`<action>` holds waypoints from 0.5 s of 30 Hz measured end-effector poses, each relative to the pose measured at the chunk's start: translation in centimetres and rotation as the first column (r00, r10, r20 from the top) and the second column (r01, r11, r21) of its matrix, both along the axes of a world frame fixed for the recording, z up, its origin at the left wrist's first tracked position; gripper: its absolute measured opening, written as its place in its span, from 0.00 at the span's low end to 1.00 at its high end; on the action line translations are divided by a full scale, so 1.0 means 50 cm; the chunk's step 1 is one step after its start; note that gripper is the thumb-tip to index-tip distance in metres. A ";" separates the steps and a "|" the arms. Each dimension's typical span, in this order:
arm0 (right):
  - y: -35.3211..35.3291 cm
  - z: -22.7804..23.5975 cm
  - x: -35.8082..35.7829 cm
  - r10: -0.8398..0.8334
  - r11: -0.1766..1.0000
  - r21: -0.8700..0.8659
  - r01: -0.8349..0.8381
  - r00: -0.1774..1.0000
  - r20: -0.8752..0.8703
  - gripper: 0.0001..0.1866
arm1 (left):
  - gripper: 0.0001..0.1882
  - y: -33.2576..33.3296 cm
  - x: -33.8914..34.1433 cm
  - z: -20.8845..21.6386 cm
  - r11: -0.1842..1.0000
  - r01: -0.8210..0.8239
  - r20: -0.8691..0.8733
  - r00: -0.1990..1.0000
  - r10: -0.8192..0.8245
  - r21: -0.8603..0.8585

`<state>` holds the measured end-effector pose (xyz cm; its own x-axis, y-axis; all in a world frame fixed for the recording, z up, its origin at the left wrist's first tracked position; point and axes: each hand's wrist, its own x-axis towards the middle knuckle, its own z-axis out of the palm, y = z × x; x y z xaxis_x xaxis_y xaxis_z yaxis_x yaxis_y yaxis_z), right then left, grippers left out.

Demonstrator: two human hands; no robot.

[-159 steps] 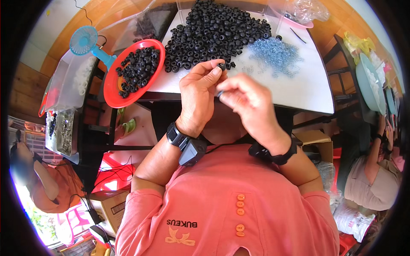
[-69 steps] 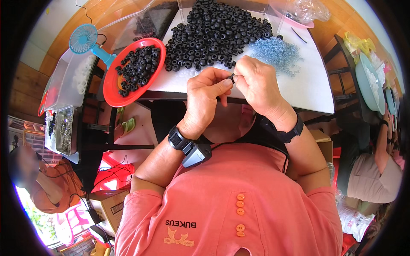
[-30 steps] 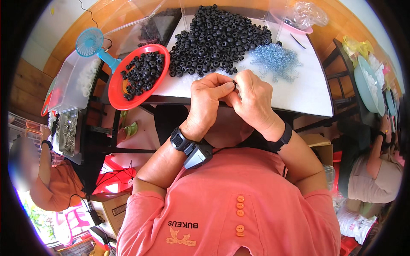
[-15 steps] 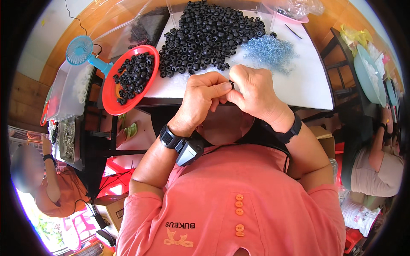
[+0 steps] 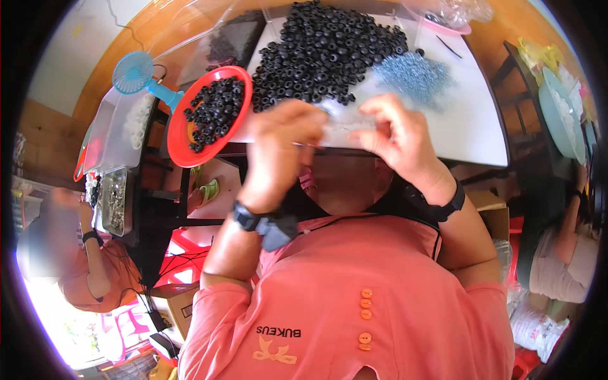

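Note:
Above the near edge of the white table [image 5: 472,120], my left hand [image 5: 285,139] is smeared by motion, its fingers bunched. Whether it holds anything does not show. My right hand [image 5: 405,136] is apart from it, thumb and forefinger spread, with nothing visible between them. Behind my hands spreads a large heap of small black ring-like parts [image 5: 323,54]. To its right lies a pile of tiny clear-blue pieces [image 5: 415,76]. A red bowl [image 5: 177,139] stands at the table's left edge beside my left hand, with more black parts [image 5: 218,107] in it.
A blue fan [image 5: 134,73] stands left of the bowl. Farther left are a clear bin [image 5: 114,136] and a metal tray [image 5: 116,202]. A pink dish [image 5: 453,28] sits at the far right corner. Co-workers sit on both sides; a light-blue basin [image 5: 557,120] is at right.
My hands were together, pinching a small black part between them. Now they have separated, the left moving leftward toward the bowl and the right opening. The black part no longer shows between them.

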<state>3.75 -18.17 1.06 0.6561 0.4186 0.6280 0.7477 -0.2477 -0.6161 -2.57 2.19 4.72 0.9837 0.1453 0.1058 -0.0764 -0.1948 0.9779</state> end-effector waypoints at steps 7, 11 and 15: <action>-0.079 -0.016 0.059 -0.024 0.845 0.502 0.187 0.949 -0.314 0.05 | 0.09 0.245 0.034 0.049 0.823 -0.544 0.250 0.830 0.499 0.164; -0.088 -0.033 0.055 0.026 0.848 0.503 0.167 0.935 -0.354 0.05 | 0.13 0.202 0.064 -0.004 0.703 -0.516 0.482 0.832 0.275 0.490; -0.084 -0.018 0.025 -0.007 0.873 0.469 0.134 0.965 -0.263 0.05 | 0.09 0.072 0.077 0.024 0.893 -0.272 0.420 0.901 0.106 0.358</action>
<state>4.99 -22.40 0.16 0.8312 0.0548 0.5533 0.5487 0.0794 -0.8322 1.28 5.79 5.91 0.8116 0.1881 0.5531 -0.3451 -0.6095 0.7137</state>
